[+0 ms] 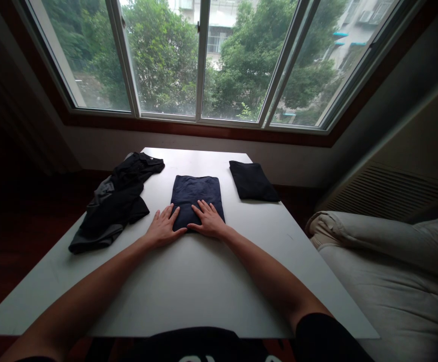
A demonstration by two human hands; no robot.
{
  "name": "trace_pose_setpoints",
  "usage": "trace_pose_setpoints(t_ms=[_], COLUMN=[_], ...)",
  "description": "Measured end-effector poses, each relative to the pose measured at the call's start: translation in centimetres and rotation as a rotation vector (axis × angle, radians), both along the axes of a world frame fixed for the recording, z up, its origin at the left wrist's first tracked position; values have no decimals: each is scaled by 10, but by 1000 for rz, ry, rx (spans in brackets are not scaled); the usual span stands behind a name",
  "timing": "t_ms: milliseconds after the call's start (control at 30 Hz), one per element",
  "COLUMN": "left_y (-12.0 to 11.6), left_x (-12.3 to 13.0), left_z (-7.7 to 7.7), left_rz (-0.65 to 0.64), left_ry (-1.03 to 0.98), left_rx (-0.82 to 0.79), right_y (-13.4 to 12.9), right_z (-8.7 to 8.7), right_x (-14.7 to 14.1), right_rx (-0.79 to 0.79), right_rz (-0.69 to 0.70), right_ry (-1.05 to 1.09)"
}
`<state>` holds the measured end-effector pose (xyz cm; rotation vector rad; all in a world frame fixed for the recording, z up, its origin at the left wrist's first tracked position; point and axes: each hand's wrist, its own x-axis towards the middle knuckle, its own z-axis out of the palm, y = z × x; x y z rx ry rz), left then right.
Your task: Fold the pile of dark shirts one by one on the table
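A navy garment [196, 188], folded into a neat rectangle, lies flat in the middle of the white table. On its near left corner rests my left hand [163, 227], fingers spread and partly on the tabletop. My right hand [208, 219] lies flat on the near right part of the same cloth, fingers also spread. The two thumbs nearly meet at the garment's near edge. Neither hand grips anything. What kind of garment it is cannot be told from its folded shape.
The white table [188, 291] stands before a window [199, 60]. At the left lies a loose heap of black and grey clothes [116, 201]. A folded black garment [254, 181] sits near the right edge. A light-coloured sofa [384, 251] is close on the right.
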<state>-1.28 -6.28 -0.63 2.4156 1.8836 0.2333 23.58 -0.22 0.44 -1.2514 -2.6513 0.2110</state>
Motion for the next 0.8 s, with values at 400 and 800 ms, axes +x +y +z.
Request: trace_pose_setpoints(t_ms=[400,800], left_y=[-1,31], left_x=[-2,29], left_z=[-1,36], left_rz=[3,-277], left_ry=[-6,-54], left_rx=[26,92], right_y=[7,11], right_z=[4,12], right_x=[14,38], right_rx=[-32,35], right_rz=[76,101], right_ry=[-15,45])
